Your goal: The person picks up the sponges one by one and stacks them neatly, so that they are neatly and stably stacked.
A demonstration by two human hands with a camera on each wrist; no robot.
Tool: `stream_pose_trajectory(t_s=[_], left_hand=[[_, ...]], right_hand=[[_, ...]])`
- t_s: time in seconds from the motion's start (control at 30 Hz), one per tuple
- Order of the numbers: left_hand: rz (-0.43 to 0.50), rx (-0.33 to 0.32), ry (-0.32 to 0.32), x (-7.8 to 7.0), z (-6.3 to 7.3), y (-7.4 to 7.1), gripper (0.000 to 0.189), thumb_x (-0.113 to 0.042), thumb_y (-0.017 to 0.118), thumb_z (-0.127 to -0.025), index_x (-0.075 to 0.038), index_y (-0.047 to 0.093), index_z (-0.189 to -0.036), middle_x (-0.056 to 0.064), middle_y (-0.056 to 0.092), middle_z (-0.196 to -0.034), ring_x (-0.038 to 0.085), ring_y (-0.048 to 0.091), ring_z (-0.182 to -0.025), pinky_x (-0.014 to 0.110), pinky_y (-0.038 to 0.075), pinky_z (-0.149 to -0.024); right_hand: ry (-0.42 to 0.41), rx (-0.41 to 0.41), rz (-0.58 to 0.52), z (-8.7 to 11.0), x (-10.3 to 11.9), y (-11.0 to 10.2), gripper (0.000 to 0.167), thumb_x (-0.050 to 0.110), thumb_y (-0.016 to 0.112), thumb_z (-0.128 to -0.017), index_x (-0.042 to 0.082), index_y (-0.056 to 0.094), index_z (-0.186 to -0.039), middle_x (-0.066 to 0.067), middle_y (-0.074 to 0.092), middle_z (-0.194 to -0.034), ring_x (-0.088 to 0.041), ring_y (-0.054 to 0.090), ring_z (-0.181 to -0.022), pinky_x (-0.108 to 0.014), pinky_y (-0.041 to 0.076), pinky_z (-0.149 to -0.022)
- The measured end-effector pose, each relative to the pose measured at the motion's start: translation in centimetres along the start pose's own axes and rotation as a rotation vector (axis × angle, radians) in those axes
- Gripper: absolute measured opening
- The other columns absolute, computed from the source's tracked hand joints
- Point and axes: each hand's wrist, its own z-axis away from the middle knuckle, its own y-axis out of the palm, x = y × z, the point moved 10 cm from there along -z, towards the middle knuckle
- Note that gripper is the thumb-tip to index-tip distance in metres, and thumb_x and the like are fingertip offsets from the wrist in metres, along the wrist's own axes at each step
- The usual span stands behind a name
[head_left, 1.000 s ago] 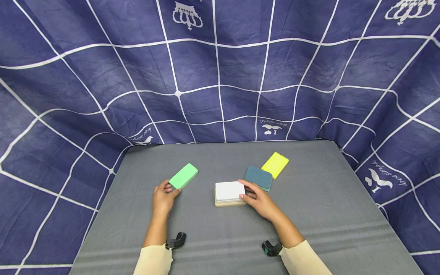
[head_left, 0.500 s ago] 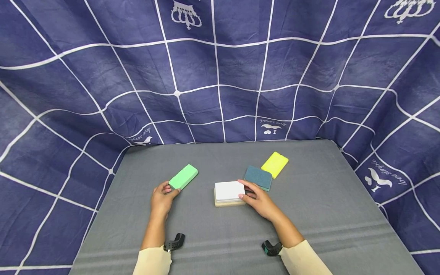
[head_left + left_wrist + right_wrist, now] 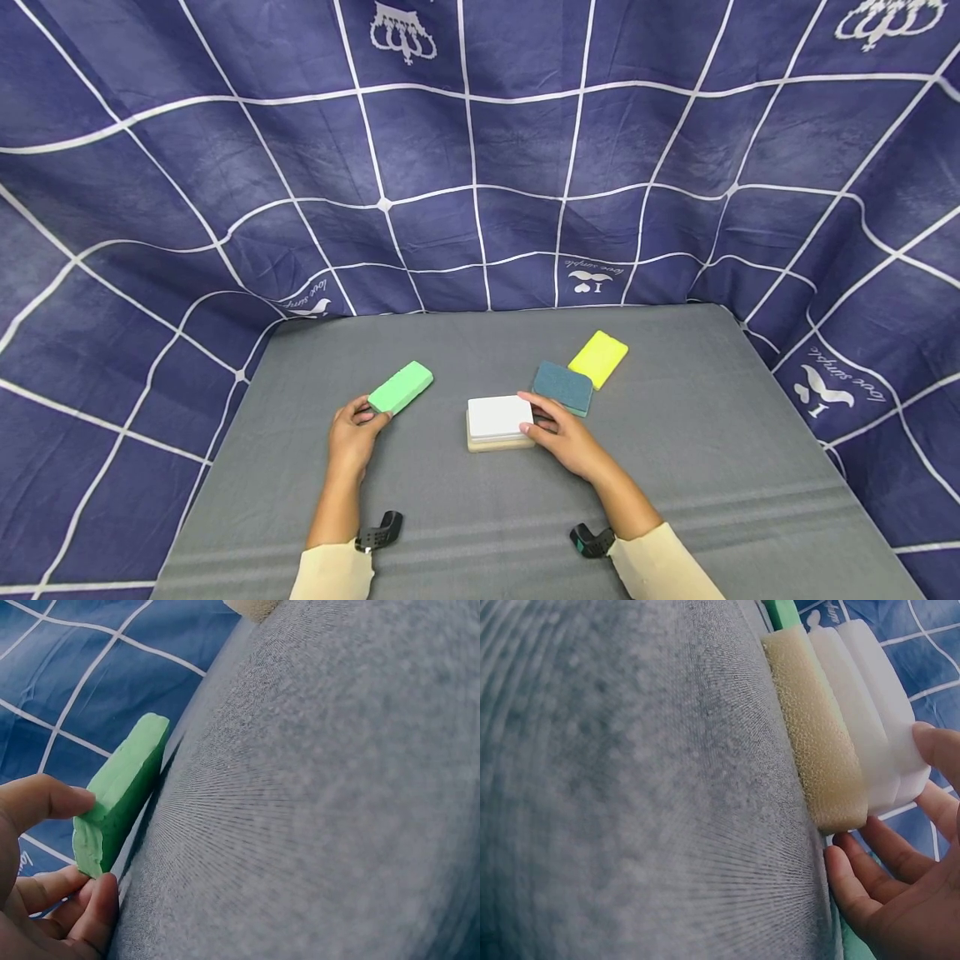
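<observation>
White blocks [image 3: 500, 417], stacked on a beige sponge [image 3: 817, 735] that bears them, stand midway between the side edges of the worktop [image 3: 465, 517]; the right hand [image 3: 567, 437] pinches the top one, presumably steadying it. Leftward, the left hand [image 3: 354, 437] pinches a green block [image 3: 401, 387] by its near end.

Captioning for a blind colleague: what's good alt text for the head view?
The left hand pinches a green block; the right hand grips a white block stacked above a beige sponge. A blue pad and yellow pad lie farther right.
</observation>
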Motion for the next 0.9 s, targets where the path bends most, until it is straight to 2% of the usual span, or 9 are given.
stream_pose_trajectory(t_s=[0.3, 0.6, 0.9], left_hand=[[0.049, -0.012, 0.008, -0.2, 0.1, -0.2, 0.063, -0.015, 0.072, -0.092, -0.006, 0.047, -0.148, 0.013, 0.045, -0.144, 0.023, 0.051, -0.120, 0.004, 0.040, -0.072], [0.139, -0.036, 0.007, -0.6, 0.7, -0.3, 0.060, -0.017, 0.072, -0.091, -0.006, 0.050, -0.145, 0.011, 0.047, -0.140, 0.001, 0.055, -0.098, 0.010, 0.050, -0.071], [0.146, -0.033, 0.026, -1.7, 1.3, -0.3, 0.056, -0.018, 0.072, -0.090, -0.013, 0.054, -0.143, 0.006, 0.049, -0.138, 0.003, 0.055, -0.101, 0.010, 0.048, -0.072]], right_hand=[[-0.001, 0.003, -0.009, -0.1, 0.1, 0.0, 0.054, 0.030, 0.069, -0.097, 0.025, 0.052, -0.148, -0.013, 0.052, -0.149, -0.033, 0.051, -0.137, -0.050, 0.046, -0.109], [0.010, -0.001, -0.008, 0.0, 0.1, 0.0, 0.055, 0.030, 0.069, -0.097, 0.024, 0.052, -0.149, -0.013, 0.052, -0.148, -0.033, 0.052, -0.136, -0.051, 0.046, -0.109], [0.001, 0.002, -0.002, 0.0, 0.2, 0.0, 0.055, 0.030, 0.068, -0.097, 0.024, 0.051, -0.149, -0.013, 0.051, -0.149, -0.033, 0.052, -0.136, -0.049, 0.047, -0.108]])
